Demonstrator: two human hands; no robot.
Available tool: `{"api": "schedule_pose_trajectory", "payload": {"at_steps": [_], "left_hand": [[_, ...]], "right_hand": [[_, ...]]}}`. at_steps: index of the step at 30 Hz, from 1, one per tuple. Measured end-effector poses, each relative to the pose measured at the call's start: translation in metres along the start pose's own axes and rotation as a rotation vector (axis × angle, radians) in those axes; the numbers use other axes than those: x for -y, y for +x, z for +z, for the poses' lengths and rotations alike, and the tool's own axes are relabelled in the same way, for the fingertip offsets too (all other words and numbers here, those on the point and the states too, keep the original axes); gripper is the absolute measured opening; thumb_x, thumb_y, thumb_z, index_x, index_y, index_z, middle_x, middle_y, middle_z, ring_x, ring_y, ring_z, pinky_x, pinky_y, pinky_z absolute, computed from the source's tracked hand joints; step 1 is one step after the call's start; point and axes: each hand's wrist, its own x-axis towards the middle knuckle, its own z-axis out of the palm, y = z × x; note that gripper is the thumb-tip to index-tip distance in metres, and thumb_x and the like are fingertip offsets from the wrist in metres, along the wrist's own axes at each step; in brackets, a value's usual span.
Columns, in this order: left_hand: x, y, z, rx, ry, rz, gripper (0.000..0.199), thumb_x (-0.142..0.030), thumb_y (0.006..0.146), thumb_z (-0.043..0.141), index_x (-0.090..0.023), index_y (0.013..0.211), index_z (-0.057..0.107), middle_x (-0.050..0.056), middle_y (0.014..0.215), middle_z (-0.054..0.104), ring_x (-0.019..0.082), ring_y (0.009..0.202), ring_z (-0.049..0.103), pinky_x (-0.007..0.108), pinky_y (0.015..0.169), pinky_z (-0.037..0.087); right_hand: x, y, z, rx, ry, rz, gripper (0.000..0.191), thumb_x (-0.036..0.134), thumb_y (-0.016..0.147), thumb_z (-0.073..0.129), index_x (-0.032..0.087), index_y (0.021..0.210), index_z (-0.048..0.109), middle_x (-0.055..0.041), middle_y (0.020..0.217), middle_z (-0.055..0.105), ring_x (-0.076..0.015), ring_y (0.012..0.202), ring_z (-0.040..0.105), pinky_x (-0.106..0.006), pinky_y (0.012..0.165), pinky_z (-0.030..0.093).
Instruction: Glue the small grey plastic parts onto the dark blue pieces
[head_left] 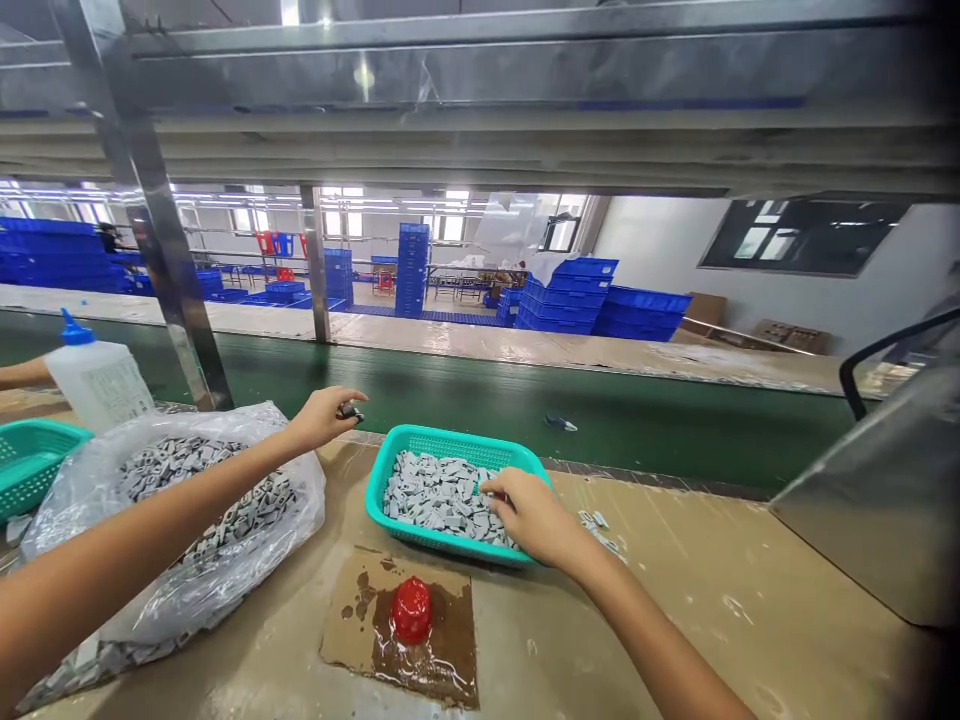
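Left hand (pixel 319 420) pinching a dark bit (pixel 349 410), right hand (pixel 534 515) over grey parts (pixel 435 490)
Basket (pixel 465 437)'s near the worktop (pixel 675 560)'s far edge; can't tell if the right's gripping. Parts look light, stiff; pinch the sides.

I see matt, plastic-looking pieces (pixel 439 493) in a smooth plastic basket (pixel 450 543); left of it, a glossy, crinkled plastic bag (pixel 259 540).

Counted at the table (pixel 712 570): two hands of the wearer, left hand (pixel 322 416) and right hand (pixel 534 512); one co-worker's forearm (pixel 21 374); two green baskets (pixel 450 543); one plastic bag (pixel 214 590); one bottle (pixel 112 385); one red dome (pixel 412 610); one cardboard sheet (pixel 351 632). Beyond: one green belt (pixel 450 385) with one loose item (pixel 560 423); two metal posts (pixel 315 265). Grey pieces (pixel 435 490) too numerous to count.
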Motion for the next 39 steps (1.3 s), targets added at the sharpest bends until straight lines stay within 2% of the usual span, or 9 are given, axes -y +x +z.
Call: {"api": "schedule_pose_trajectory", "payload": {"at_steps": [5,10,13,18,22,26,31,35,39], "left_hand": [[0.023,0.028,0.014,0.095,0.191,0.002,0.050,-0.010,0.071,0.047,-0.015,0.120,0.047,0.011,0.100,0.059,0.025,0.092,0.054,0.033,0.080,0.039],[0.007,0.052,0.032,0.111,0.249,-0.011,0.048,-0.022,0.077,0.053,-0.014,0.123,0.041,0.014,0.115,0.049,0.028,0.106,0.045,0.046,0.088,0.036],[-0.030,0.082,0.051,0.174,0.182,0.056,0.043,-0.030,0.081,0.051,-0.016,0.121,0.042,0.011,0.119,0.047,0.024,0.107,0.047,0.047,0.090,0.037],[-0.123,0.131,0.096,0.345,-0.020,0.212,0.035,-0.029,0.083,0.050,-0.015,0.115,0.047,0.009,0.114,0.051,0.021,0.099,0.053,0.043,0.085,0.044],[-0.183,0.139,0.129,0.373,-0.193,0.260,0.034,-0.033,0.084,0.048,-0.013,0.111,0.051,0.007,0.114,0.051,0.020,0.098,0.053,0.037,0.085,0.045],[-0.205,0.130,0.141,0.413,-0.343,0.219,0.026,-0.031,0.083,0.050,-0.017,0.105,0.054,0.006,0.108,0.054,0.019,0.095,0.054,0.035,0.079,0.047],[-0.194,0.127,0.116,0.460,-0.561,0.082,0.027,-0.033,0.083,0.050,-0.015,0.102,0.055,0.004,0.104,0.055,0.019,0.091,0.056,0.032,0.077,0.048],[-0.182,0.123,0.061,0.467,-0.784,-0.041,0.021,-0.025,0.083,0.050,-0.011,0.098,0.054,0.006,0.096,0.057,0.015,0.081,0.057,0.033,0.072,0.049],[-0.169,0.070,-0.003,0.437,-1.077,-0.112,0.018,-0.007,0.078,0.038,-0.014,0.091,0.047,0.003,0.084,0.058,0.011,0.074,0.059,0.029,0.077,0.048]], "right_hand": [[-0.010,-0.002,-0.016,-0.171,0.224,0.016,0.018,0.018,0.074,0.046,0.017,0.071,0.064,-0.0057,0.073,0.063,-0.0193,0.070,0.057,-0.031,0.066,0.045],[-0.030,-0.003,-0.040,-0.333,0.509,0.065,0.007,0.023,0.067,0.053,0.016,0.066,0.057,-0.0032,0.065,0.059,-0.0160,0.061,0.057,-0.029,0.060,0.048],[-0.038,-0.007,-0.056,-0.415,0.655,0.080,0.014,0.029,0.067,0.055,0.016,0.071,0.056,-0.0028,0.068,0.058,-0.0148,0.062,0.058,-0.030,0.062,0.051],[-0.036,-0.017,-0.074,-0.487,1.026,0.064,0.016,0.030,0.067,0.062,0.017,0.074,0.056,-0.0002,0.071,0.058,-0.0123,0.064,0.058,-0.029,0.065,0.051],[-0.041,-0.026,-0.090,-0.512,1.287,0.069,0.018,0.026,0.062,0.071,0.017,0.070,0.058,0.0019,0.066,0.058,-0.0097,0.061,0.055,-0.024,0.060,0.050],[-0.042,-0.037,-0.109,-0.705,1.341,0.053,0.019,0.025,0.056,0.075,0.018,0.070,0.064,0.0009,0.065,0.061,-0.0096,0.059,0.054,-0.023,0.054,0.049],[-0.010,-0.042,-0.114,-0.751,1.353,-0.039,0.018,0.024,0.056,0.075,0.019,0.071,0.068,0.0008,0.062,0.063,-0.0114,0.058,0.058,-0.027,0.057,0.054],[0.014,-0.037,-0.099,-0.616,1.341,-0.020,0.022,0.023,0.055,0.077,0.019,0.075,0.068,-0.0002,0.067,0.066,-0.0138,0.060,0.062,-0.032,0.064,0.056],[0.030,-0.032,-0.077,-0.477,1.290,-0.006,0.022,0.024,0.055,0.078,0.017,0.073,0.067,-0.0008,0.065,0.066,-0.0131,0.054,0.061,-0.029,0.057,0.056]]}}
